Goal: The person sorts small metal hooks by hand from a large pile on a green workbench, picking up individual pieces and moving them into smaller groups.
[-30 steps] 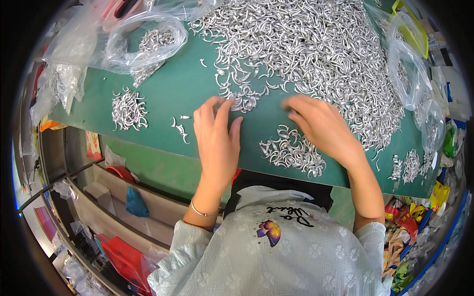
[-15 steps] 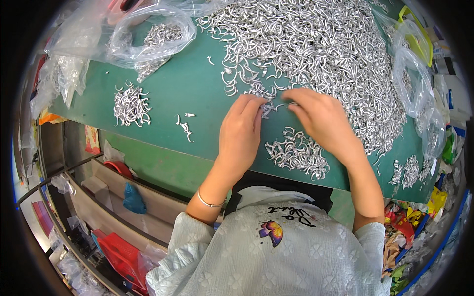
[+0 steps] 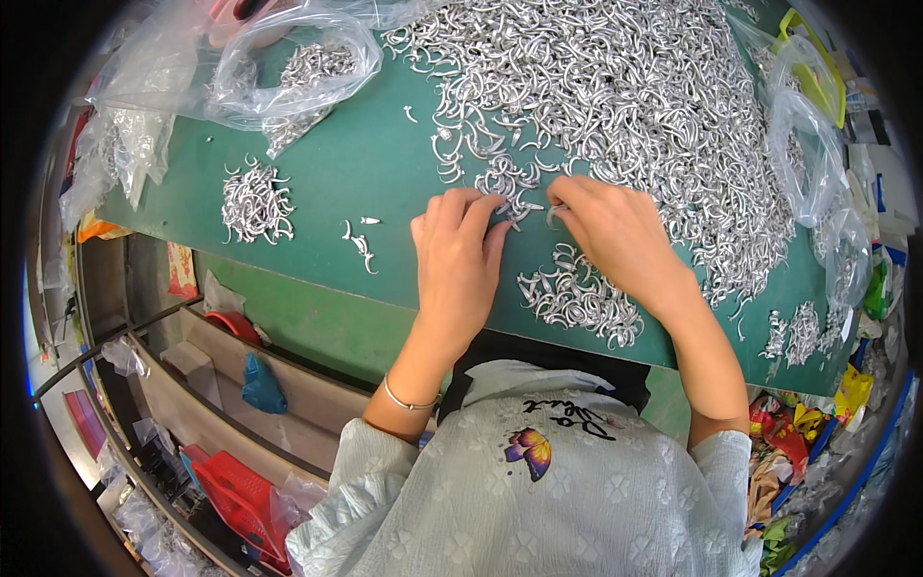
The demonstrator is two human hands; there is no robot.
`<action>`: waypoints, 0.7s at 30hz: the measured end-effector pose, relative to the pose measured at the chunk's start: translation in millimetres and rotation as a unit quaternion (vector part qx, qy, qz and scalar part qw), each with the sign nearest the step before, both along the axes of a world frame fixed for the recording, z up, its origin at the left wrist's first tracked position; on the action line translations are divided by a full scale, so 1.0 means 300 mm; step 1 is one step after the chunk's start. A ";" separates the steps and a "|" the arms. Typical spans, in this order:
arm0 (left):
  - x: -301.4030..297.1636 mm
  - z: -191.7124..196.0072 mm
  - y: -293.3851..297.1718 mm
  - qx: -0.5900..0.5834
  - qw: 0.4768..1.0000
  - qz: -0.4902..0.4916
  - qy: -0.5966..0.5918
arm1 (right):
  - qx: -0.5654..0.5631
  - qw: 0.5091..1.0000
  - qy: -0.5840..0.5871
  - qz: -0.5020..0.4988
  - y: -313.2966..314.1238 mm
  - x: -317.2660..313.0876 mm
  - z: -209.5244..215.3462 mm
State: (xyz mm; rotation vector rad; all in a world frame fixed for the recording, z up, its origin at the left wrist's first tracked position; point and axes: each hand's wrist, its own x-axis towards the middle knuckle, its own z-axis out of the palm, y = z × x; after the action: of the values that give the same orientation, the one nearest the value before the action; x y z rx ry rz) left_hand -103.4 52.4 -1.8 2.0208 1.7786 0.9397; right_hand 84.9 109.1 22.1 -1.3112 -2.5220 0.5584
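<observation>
My right hand (image 3: pixel 620 236) is closed in a pinch, with a small curved silver metal piece (image 3: pixel 554 215) at its fingertips. Facing it, my left hand (image 3: pixel 456 255) has its thumb and index finger apart, next to a loose cluster of the same silver pieces (image 3: pixel 508 179); nothing shows between those fingers. Beyond both hands spreads a large heap of these curved pieces (image 3: pixel 615 87). Closer to my body, below the right hand, lies a smaller pile (image 3: pixel 582 300).
On the green tabletop (image 3: pixel 356 159), another small pile (image 3: pixel 256 203) and a few stray pieces (image 3: pixel 360 246) lie to the left. Clear plastic bags (image 3: pixel 298 72) holding pieces stand at the back left, with more bags (image 3: pixel 803 163) at the right edge. Small heaps (image 3: pixel 801 335) sit front right.
My left hand has drawn slightly left and toward me, its thumb and index finger parting. My right fingertips have come together, and a curved piece now shows at them.
</observation>
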 end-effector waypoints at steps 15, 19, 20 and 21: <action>0.042 0.003 -0.026 0.010 0.999 -0.036 -0.021 | -0.101 0.995 0.003 -0.023 -0.029 0.097 0.028; 0.017 -0.001 -0.033 0.006 1.000 -0.029 -0.007 | -0.166 0.986 -0.001 0.003 -0.034 0.139 0.076; 0.016 -0.001 -0.035 0.004 1.000 -0.028 -0.004 | -0.166 0.985 0.022 -0.031 -0.028 0.125 0.080; 0.022 0.001 -0.033 0.001 1.000 -0.029 -0.001 | -0.164 0.983 0.045 -0.068 -0.023 0.110 0.084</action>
State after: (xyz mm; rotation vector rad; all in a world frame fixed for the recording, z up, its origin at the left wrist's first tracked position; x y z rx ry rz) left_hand -96.9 42.5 -1.4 2.0611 1.7082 0.9271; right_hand 118.1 102.1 47.4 -1.5144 -2.3150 1.0110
